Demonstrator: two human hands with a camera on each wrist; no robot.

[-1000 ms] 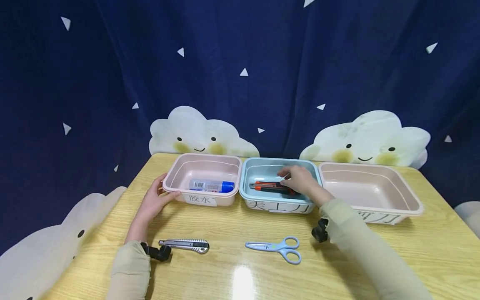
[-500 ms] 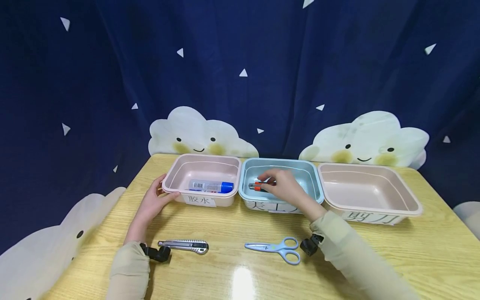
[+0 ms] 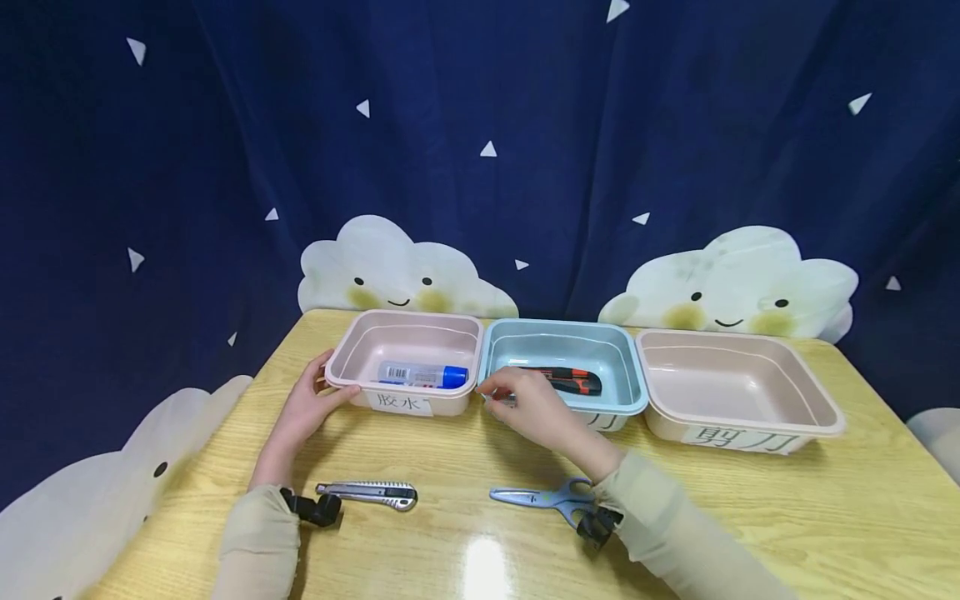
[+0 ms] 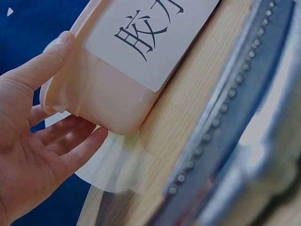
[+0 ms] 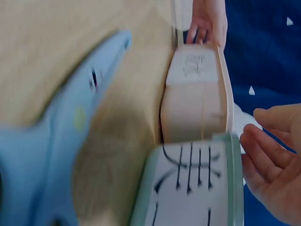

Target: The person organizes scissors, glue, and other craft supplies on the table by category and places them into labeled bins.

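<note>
My left hand (image 3: 303,406) grips the front left corner of the left pink bin (image 3: 405,313); in the left wrist view the thumb of that hand (image 4: 37,122) lies on the rim, fingers round the side. A glue bottle with blue cap (image 3: 412,374) lies inside. My right hand (image 3: 528,408) is over the front left corner of the blue bin (image 3: 562,322), beside black-and-red cutters (image 3: 573,381) lying in it. In the right wrist view the right hand (image 5: 277,160) is empty, fingers loosely bent near the blue bin's rim (image 5: 233,174).
A silver box cutter (image 3: 371,492) lies on the table at front left. Blue scissors (image 3: 525,497) lie at front centre, their handles partly behind the right wrist camera (image 3: 598,525). On the right stands another pink bin (image 3: 738,335). A blue curtain (image 3: 465,67) hangs behind the table.
My right hand has moved left across the blue bin to its front left corner, uncovering the cutters. The cutters' handles now point right in plain view. My left hand has stayed put.
</note>
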